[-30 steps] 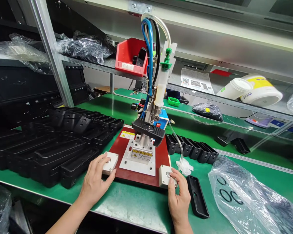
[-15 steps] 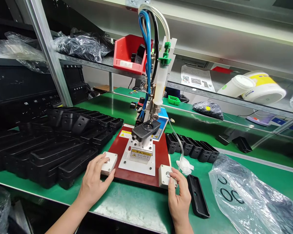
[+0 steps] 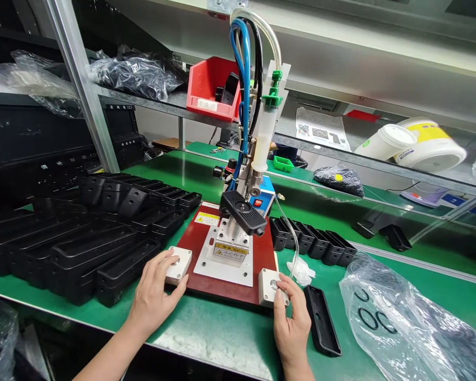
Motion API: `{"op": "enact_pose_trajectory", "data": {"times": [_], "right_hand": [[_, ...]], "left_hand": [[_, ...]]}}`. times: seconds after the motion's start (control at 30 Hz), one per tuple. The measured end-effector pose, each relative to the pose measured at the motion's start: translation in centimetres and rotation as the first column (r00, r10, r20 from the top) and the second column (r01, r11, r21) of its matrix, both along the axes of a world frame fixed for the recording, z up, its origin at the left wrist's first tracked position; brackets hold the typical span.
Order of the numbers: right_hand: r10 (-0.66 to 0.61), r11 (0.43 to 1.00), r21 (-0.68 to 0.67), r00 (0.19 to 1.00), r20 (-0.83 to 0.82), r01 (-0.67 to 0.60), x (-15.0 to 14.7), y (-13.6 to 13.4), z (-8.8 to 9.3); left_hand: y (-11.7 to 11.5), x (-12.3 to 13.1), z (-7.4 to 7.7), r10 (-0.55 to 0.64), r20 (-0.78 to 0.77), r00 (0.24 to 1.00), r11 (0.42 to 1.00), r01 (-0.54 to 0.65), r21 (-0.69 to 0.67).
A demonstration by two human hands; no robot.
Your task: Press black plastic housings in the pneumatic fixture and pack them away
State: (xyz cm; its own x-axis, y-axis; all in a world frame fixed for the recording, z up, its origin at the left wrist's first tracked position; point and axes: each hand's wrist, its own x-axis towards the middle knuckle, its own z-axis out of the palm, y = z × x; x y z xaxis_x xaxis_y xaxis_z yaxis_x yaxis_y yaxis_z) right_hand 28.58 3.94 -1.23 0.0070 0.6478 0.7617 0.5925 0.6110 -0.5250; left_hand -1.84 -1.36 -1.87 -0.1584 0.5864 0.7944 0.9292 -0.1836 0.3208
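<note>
My left hand (image 3: 155,293) rests against the left white button box (image 3: 178,264), thumb on top by its button, fingers curled round the side. My right hand (image 3: 291,315) holds the right white button box (image 3: 268,286), thumb pressed on its metal button. Both boxes sit at the front corners of a red base plate (image 3: 198,241). On the fixture in the middle, a black oblong plastic part (image 3: 244,212) lies at an angle under a dispensing syringe (image 3: 262,140) fed by blue and black hoses.
Stacks of black trays (image 3: 79,248) fill the bench left of the plate. A row of black parts (image 3: 313,243) stands to the right, one black part (image 3: 321,320) lies beside my right hand, and a plastic bag of black rings (image 3: 404,323) lies further right. A red bin (image 3: 212,87) sits on the shelf.
The black part on the fixture has turned round under the syringe, from lying crosswise to pointing its end to the front right. Both hands have stayed on the button boxes.
</note>
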Motion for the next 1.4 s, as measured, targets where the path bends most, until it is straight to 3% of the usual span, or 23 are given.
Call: {"op": "enact_pose_trajectory", "data": {"times": [1.4], "right_hand": [[0.027, 0.999, -0.018, 1.0, -0.009, -0.028, -0.03, -0.01, 0.11]], "left_hand": [[0.17, 0.0, 0.12, -0.009, -0.024, 1.0, 1.0, 0.01, 0.015]]}}
